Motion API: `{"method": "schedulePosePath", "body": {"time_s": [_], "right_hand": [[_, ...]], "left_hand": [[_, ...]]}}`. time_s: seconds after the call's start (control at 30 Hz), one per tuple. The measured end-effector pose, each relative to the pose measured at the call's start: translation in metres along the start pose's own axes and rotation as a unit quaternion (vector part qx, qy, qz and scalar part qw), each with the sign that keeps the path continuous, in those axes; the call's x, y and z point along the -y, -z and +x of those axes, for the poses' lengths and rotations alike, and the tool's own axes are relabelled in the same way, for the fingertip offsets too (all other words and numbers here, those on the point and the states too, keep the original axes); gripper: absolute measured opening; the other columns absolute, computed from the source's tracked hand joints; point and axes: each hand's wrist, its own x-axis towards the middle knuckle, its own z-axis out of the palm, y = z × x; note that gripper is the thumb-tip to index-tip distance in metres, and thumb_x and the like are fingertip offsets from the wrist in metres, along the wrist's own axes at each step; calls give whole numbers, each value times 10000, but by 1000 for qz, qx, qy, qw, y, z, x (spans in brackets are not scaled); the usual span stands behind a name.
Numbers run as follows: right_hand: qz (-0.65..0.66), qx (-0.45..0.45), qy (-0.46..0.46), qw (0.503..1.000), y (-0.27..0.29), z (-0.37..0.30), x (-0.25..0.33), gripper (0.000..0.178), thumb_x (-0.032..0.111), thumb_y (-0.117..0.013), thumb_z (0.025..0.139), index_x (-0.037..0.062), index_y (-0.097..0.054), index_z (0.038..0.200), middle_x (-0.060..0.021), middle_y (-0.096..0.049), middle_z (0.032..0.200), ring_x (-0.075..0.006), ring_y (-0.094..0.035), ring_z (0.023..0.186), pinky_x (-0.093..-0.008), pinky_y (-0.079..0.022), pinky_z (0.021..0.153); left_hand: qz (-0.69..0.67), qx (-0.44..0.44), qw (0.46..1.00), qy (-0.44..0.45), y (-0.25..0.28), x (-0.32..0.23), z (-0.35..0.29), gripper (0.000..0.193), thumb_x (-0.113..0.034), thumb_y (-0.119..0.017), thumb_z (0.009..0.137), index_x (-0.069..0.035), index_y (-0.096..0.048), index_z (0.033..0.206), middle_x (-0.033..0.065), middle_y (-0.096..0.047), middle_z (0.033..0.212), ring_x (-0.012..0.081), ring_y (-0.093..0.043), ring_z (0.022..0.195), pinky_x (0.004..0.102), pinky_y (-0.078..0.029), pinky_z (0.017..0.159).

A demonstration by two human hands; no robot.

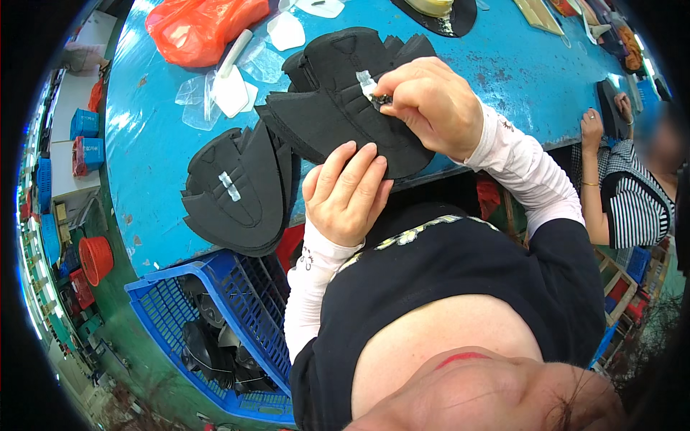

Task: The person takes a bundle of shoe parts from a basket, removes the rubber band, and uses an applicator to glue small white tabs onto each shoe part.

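My right hand (435,108) pinches a small dark object (381,100), too covered by my fingers to name. It touches or hovers just beside a glossy white patch (365,80) on the top black padded piece (345,61) of a fanned stack. My left hand (346,192) rests with fingers stretched out on the near edge of that stack and holds nothing. To its left lies a second stack of black padded pieces (237,215), whose top one bears a similar white patch (229,186) across its middle slots.
The blue table (158,179) carries a red plastic bag (205,29), clear film (194,100) and white cut pieces (286,31) at the back. A blue crate (180,276) of black parts stands below the front edge. Another person (640,187) works at the right.
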Motion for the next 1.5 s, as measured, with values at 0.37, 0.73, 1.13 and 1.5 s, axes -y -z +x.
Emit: {"method": "schedulePosePath", "body": {"time_s": [0.37,0.73,1.13,1.5], "right_hand": [[389,-194,-218,874,46,-21,5,320,-37,-675,899,55,-444,1101,-178,-648,1080,-197,-642,991,-335,-520,909],[422,-249,-285,824,47,-65,-11,267,11,-665,925,76,-451,1071,-141,-669,1056,-179,-672,969,-301,-565,899],[487,-275,-259,788,49,-81,-29,220,21,-633,949,78,-486,1102,-171,-653,1114,-192,-654,974,-315,-551,887],[598,-334,-290,668,56,-76,-30,182,17,-645,943,70,-515,1059,-174,-679,1076,-181,-649,871,-291,-540,801]], "left_hand": [[24,9,1000,-5,5,-2,11,332,-307,-817,762,-94,-723,998,29,-715,1095,247,-647,1063,342,-420,894],[63,27,997,-18,7,-8,21,384,-298,-887,666,-85,-704,928,40,-712,1020,258,-651,1026,364,-415,920],[-106,43,993,32,7,-22,39,183,46,-697,740,-38,-676,901,95,-656,927,293,-642,819,327,-502,657],[-62,-237,969,31,50,-2,21,181,98,-451,946,36,-513,1104,220,-628,1131,366,-645,1049,436,-517,964]]}}
